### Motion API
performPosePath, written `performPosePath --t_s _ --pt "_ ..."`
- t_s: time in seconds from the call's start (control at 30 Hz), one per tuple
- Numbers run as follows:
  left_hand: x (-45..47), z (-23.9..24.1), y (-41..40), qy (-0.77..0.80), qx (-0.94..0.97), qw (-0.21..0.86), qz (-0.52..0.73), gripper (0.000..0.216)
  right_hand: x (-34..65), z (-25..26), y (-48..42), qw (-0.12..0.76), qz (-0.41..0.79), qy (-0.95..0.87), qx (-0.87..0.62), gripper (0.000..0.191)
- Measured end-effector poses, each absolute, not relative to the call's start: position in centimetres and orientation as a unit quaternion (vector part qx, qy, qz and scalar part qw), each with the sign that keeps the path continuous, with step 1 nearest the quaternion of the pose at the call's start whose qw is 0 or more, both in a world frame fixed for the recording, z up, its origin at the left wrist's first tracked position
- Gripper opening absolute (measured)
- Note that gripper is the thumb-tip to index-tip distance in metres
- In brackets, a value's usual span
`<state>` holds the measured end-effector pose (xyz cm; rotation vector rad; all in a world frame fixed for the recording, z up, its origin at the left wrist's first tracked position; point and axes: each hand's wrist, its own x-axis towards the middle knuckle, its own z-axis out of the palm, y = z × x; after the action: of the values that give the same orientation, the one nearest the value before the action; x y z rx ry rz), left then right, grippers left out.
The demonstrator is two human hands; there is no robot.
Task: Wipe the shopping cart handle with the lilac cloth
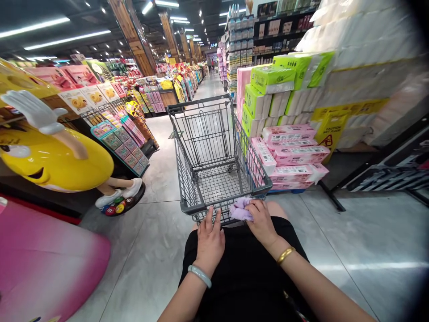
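Observation:
A grey wire shopping cart (214, 176) stands right in front of me, and no goods show in its basket. Bunched in my right hand (260, 220) is a light purple cloth (240, 209), pressed near the cart's front rim on the right. My left hand (210, 239) is beside the same rim, a little to the left. Its fingers are stretched out and hold nothing; whether the fingertips touch the wire I cannot tell. A pale bangle circles my left wrist and a gold one my right.
Pink tissue packs (295, 154) and green packs (273, 80) are stacked right of the cart. A yellow wet-floor sign (331, 129) stands behind them. A large yellow candy figure (67, 156) and a pink rounded display (50, 264) occupy the left. An aisle (214, 82) runs ahead between shelves.

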<state>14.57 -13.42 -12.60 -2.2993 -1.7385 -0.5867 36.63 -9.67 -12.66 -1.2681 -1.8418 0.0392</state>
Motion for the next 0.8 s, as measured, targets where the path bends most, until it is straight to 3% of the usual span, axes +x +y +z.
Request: performPosePath --t_s 0.27,0.5,0.67,0.8 --pt "15.2 -12.1 -13.7 -0.586 -0.781 0.083 -0.199 0.076 37.2 -11.3 -9.8 0.479 0.009 -0.718 -0.505 0.033" --pt "15.2 -11.5 -15.3 -0.561 -0.787 0.102 -0.235 0.075 37.6 -13.1 -9.9 0.445 0.048 -0.722 -0.528 0.034" --pt "16.6 -9.0 -15.1 -0.461 -0.839 0.097 -0.274 0.068 37.7 -11.0 -9.9 0.496 0.007 -0.704 -0.509 0.033" --pt "19.2 -6.2 -12.4 -0.468 -0.824 0.104 -0.302 0.067 37.1 -10.5 -9.2 0.492 -0.009 -0.718 -0.492 0.031"
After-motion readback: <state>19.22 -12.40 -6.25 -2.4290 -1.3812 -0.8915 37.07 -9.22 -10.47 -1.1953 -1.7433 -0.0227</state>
